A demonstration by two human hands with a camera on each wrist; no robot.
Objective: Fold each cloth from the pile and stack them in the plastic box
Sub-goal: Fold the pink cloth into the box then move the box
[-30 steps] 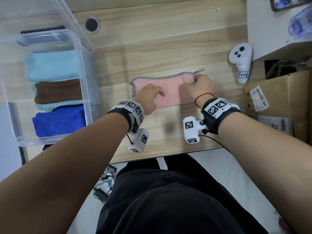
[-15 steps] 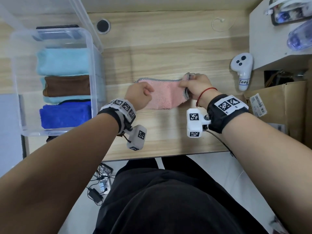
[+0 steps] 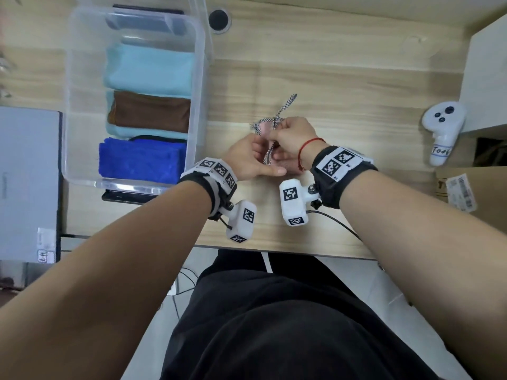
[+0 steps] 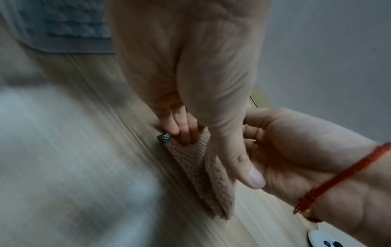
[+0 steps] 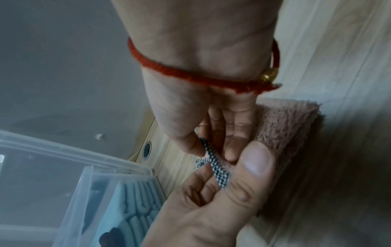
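Pink terry cloth (image 4: 206,168), one item: fluffy looped pile, bound at the edge with black-and-white checked tape (image 5: 215,164). Folded to a narrow wedge and held between both hands above the wooden desk (image 3: 343,78), to the right of the plastic box; a loose tail of tape sticks up beyond the knuckles in the head view.

Left hand (image 3: 247,157): fingers curled onto one face of the cloth, fingertips (image 4: 182,132) pressed into the pile, thumb laid along the other face, so the fold is pinched.

Right hand (image 3: 293,135): thumb and forefinger nip the checked tape, remaining fingers curled beside it; red cord bracelet (image 5: 190,73) with a small gold bead on the wrist.

Plastic box (image 3: 201,78): clear, rectangular, rounded corners, on the left of the desk. Contents, all folded: light blue towel (image 3: 148,69) at the far end, brown cloth (image 3: 149,112) over a second light blue piece, royal blue plush cloth (image 3: 140,161) nearest.

Other: white handheld controller (image 3: 443,130) with a handwritten label, desk right; cardboard carton (image 3: 472,187) at the right edge; round black grommet (image 3: 218,20) in the desktop.
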